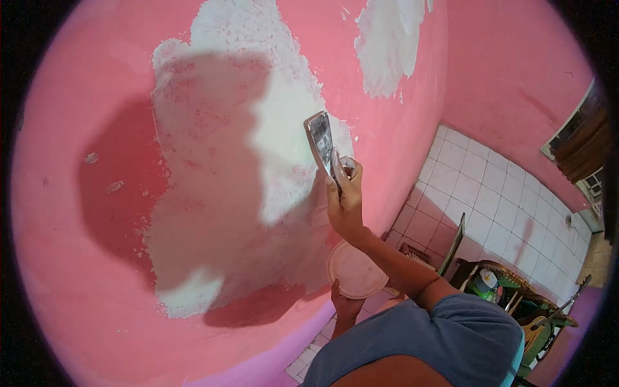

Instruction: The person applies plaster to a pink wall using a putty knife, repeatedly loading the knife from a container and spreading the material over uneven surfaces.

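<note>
My right hand (346, 201) grips a putty knife (322, 138) with a wide metal blade smeared with pale putty. The blade lies at the right edge of a big patch of white putty (284, 122) on the pink wall (58, 213). Whitish residue shows on the fingers. Below it, partly behind my right forearm, my left hand (346, 302) holds a round, pale pinkish lid or shallow dish (356, 271) at its lower rim. The fingers under it are hidden. My shadow falls across much of the patch.
A second white putty patch (388, 48) is higher on the wall, to the right. White floor tiles (474, 174) lie at the right. A carved wooden seat (541, 309) with green parts and items on it stands lower right. A dark flat panel (454, 242) leans nearby.
</note>
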A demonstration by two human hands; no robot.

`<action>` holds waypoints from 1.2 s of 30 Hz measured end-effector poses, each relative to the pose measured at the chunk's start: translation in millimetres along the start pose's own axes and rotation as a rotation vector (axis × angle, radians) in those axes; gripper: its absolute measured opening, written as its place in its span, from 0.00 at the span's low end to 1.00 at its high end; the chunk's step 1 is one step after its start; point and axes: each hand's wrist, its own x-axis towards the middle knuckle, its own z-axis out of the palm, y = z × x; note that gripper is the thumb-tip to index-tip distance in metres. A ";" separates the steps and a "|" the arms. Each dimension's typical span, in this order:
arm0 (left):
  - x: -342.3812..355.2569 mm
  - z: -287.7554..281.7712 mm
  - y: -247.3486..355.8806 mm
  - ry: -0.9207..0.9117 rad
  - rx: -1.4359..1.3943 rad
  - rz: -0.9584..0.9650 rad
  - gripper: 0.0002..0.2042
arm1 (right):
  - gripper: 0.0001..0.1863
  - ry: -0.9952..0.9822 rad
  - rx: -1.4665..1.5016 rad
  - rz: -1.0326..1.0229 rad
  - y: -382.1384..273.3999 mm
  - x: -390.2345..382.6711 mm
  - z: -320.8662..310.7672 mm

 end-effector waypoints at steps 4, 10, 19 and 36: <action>17.4 -43.1 -4.6 -0.096 -0.027 0.007 0.32 | 0.23 -0.001 -0.029 -0.017 -7.3 3.2 4.6; 10.0 -23.7 -3.0 0.008 -0.073 -0.063 0.30 | 0.22 -0.049 -0.082 0.043 -2.6 -9.9 2.4; 10.7 -20.1 -3.8 -0.042 -0.109 -0.105 0.30 | 0.25 -0.110 -0.136 0.093 -4.1 -25.5 -7.4; 21.2 -35.2 -8.5 -0.125 -0.122 -0.119 0.31 | 0.28 -0.198 -0.185 -0.108 18.7 -19.1 -5.3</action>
